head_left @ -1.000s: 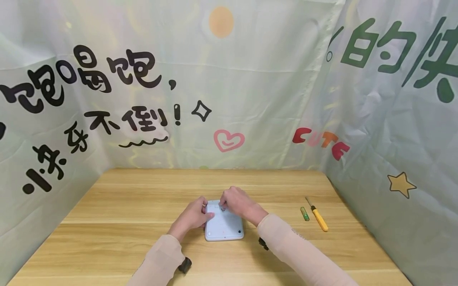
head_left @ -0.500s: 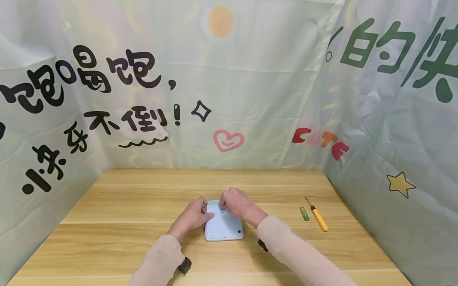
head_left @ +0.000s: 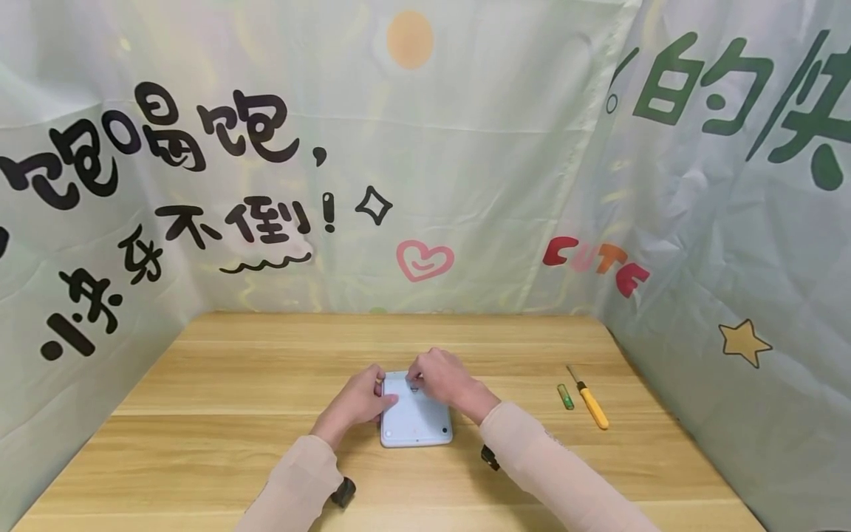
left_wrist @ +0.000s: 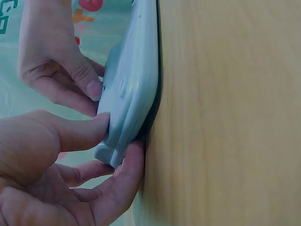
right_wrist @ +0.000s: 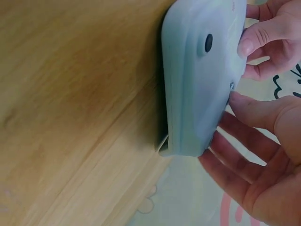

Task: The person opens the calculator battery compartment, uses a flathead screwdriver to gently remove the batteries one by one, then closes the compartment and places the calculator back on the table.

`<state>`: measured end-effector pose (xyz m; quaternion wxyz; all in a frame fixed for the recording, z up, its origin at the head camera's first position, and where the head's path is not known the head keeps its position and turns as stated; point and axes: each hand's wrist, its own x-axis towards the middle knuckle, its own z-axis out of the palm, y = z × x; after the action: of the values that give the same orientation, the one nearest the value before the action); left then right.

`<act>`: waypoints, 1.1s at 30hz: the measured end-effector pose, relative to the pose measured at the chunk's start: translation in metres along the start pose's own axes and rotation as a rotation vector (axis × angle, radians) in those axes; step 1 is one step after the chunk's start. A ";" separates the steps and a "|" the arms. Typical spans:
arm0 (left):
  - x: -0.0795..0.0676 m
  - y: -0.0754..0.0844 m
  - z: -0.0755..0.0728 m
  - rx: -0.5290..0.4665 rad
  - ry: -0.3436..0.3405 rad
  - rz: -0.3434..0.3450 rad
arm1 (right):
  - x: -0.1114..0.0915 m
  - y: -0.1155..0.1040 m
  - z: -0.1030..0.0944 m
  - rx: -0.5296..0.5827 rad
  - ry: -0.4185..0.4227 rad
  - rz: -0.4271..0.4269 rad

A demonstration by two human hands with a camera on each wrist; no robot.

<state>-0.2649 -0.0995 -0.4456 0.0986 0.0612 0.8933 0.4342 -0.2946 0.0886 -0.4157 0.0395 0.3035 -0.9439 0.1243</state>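
Observation:
A flat light blue plastic device [head_left: 417, 425] with rounded corners and small feet lies on the wooden table; only its underside shows. My left hand [head_left: 362, 399] grips its left edge, thumb on top and fingers curled under the rim, as the left wrist view shows. Over the far part bends my right hand [head_left: 440, 375]. Its thumb [right_wrist: 241, 104] presses beside a small dark slot [right_wrist: 232, 86] on the back, while the other fingers [right_wrist: 225, 162] curl against the far edge. From the head view, the right hand hides that upper right corner.
To the right lie a small green battery [head_left: 565, 397] and a screwdriver [head_left: 594, 406] with a yellow handle. Printed cloth walls [head_left: 505, 185] enclose the wooden table [head_left: 219, 414] at the back and both sides.
The right hand's fingers shift very slightly over the slot area. The left hand, the device, the battery and the screwdriver stay in place.

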 end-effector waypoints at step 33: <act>-0.012 0.006 -0.004 -0.029 -0.035 -0.032 | -0.040 -0.004 -0.012 0.230 0.005 0.311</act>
<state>-0.2544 -0.1009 -0.4373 0.1222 0.0530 0.8858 0.4445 -0.2597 0.1109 -0.4087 -0.0128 0.1560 -0.9588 0.2369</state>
